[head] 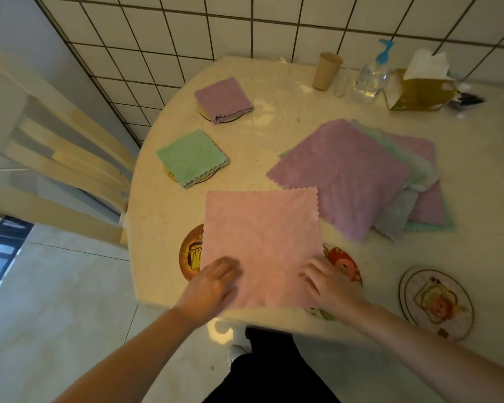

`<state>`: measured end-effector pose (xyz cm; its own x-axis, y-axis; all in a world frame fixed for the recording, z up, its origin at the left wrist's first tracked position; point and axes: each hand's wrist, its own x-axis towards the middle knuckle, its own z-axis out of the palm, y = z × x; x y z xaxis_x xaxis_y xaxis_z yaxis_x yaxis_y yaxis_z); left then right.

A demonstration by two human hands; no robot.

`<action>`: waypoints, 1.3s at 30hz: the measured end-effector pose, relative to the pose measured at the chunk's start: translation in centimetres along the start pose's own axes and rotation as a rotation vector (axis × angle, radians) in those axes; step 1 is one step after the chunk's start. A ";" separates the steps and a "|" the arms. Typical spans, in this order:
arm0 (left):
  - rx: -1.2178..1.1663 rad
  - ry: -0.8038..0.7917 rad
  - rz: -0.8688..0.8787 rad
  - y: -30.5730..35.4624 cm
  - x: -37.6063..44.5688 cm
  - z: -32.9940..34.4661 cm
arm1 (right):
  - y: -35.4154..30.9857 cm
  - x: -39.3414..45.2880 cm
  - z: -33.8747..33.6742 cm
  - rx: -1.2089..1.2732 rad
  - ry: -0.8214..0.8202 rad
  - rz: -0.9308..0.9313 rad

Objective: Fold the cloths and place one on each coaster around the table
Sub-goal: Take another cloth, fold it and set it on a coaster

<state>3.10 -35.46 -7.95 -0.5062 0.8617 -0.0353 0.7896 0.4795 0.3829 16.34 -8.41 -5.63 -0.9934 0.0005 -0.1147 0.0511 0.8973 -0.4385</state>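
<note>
A pale round table (274,82) is set against a white tiled wall (245,21), with grey floor tiles seen at the lower left of the frame. At the far left, a light wooden chair (56,146) is placed just beside the table edge. In the upper middle, a folded purple cloth (223,98) is laid on a coaster, and below it a folded green cloth (191,157) is laid on a second coaster. At the lower centre, an unfolded pink cloth (262,242) is spread flat near the table's front edge, partly covering a brown coaster (190,253) on its left and a red-printed coaster (344,264) on its right. The left hand (213,286) is laid on the cloth's lower left corner, and the right hand (329,282) on its lower right corner; both are blurred, so it cannot be told whether the fingers pinch the fabric or only press on it. Right of centre, a stack of unfolded cloths (349,173) is topped by a purple one. A further pale coaster (437,303) lies uncovered at the lower right. At the upper right, a paper cup (326,71), a pump bottle (371,75) and a tissue box (419,88) are grouped by the wall.
</note>
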 end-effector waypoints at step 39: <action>-0.637 0.083 -0.606 -2.7 5.6 -7.5 | 1.1 2.9 -3.6 0.277 0.072 0.307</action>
<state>-4.51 -33.18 -2.30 -0.8182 0.4625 -0.3416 0.0465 0.6455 0.7624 13.11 -5.80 -3.27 -0.9320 0.2887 -0.2192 0.3616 0.6978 -0.6183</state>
